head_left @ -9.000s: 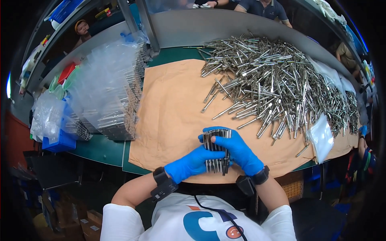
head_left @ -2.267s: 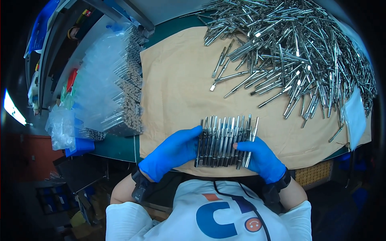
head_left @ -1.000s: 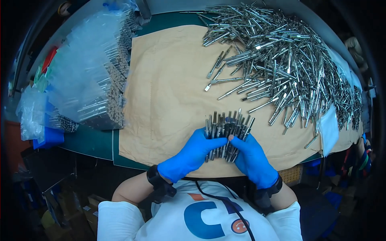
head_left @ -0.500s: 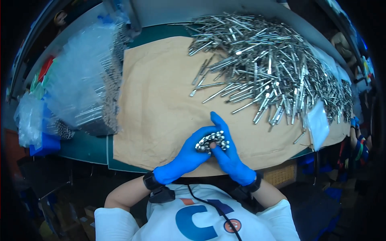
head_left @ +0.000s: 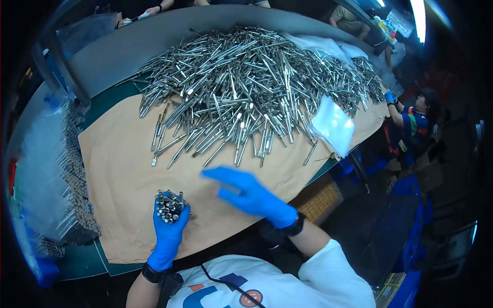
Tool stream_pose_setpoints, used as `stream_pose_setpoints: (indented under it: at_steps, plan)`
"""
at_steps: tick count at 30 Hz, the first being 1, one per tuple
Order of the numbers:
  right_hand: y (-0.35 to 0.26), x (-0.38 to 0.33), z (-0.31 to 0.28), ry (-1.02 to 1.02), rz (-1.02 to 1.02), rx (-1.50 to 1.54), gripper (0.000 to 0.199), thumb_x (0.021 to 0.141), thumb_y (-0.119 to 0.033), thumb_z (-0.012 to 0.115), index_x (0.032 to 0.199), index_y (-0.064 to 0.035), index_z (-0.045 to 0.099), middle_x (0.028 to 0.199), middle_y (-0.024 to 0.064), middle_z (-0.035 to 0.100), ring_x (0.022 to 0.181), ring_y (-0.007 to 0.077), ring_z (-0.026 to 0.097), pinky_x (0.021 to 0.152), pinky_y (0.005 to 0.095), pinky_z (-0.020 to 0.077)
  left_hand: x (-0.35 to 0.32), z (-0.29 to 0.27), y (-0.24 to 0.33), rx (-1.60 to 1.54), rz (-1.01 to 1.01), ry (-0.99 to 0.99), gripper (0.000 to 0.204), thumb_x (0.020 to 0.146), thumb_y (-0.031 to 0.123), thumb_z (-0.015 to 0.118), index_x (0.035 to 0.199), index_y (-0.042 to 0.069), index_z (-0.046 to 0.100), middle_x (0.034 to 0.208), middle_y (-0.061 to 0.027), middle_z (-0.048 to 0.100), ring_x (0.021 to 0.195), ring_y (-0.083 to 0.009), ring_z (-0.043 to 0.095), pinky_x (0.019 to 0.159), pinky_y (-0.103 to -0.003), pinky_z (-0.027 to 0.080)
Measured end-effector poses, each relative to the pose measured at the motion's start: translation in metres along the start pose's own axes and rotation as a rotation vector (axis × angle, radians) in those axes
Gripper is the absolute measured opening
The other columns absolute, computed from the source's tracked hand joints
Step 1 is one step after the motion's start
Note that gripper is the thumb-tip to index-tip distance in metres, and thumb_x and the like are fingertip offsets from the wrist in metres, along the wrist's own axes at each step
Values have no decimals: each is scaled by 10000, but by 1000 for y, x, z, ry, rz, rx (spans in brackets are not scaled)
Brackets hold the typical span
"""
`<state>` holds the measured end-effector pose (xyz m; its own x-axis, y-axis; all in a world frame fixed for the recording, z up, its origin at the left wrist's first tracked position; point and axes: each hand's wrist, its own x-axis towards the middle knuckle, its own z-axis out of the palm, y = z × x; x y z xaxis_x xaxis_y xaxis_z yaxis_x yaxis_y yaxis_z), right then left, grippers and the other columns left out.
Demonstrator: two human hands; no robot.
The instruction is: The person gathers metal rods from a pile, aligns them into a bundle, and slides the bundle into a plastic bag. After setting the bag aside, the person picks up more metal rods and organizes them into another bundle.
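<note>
My left hand (head_left: 168, 238), in a blue glove, is closed around an upright bundle of shiny metal rods (head_left: 168, 204); their ends show above the fingers. My right hand (head_left: 251, 194), gloved in blue too, is held over the brown paper with its fingers apart and nothing in them; its fingertips are slightly blurred. Beyond both hands lies a big loose heap of metal rods (head_left: 231, 87), some with flattened ends. A few strays point toward me along the heap's near edge.
Brown paper (head_left: 118, 159) covers the green table (head_left: 77, 264). At the left are stacked rods (head_left: 77, 200) under clear plastic (head_left: 41, 174). Plastic bags (head_left: 333, 126) lie right of the heap. A grey panel (head_left: 169, 31) edges the far side. Another person (head_left: 418, 115) is at the right end.
My hands have parted: the left keeps the bundle, while the right has let go and moved away to the right. The view has swung to the right.
</note>
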<state>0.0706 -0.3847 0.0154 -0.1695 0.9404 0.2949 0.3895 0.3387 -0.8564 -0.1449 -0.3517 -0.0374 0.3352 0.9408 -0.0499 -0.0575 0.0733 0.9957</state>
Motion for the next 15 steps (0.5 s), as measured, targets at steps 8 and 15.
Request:
stream_pose_setpoints:
  at_steps: [8, 15]
  plan:
    - [149, -121, -232, 590, 471, -1437, 381, 782, -124, 571, 1133, 4, 495, 1108, 198, 537, 983, 366, 528, 824, 391, 440, 6, 10, 10, -125, -96, 37, 270, 746, -32, 608, 994, 16, 513, 878, -37, 563, 786, -121, 553, 710, -250, 466]
    - [139, -111, -214, 615, 618, -1141, 217, 776, -151, 577, 936, -6, 600, 912, 193, 602, 812, 334, 596, 718, 365, 468, 6, 2, 7, -139, -91, 142, 213, 753, -21, 599, 949, 14, 524, 839, -41, 564, 745, -123, 556, 684, -247, 465]
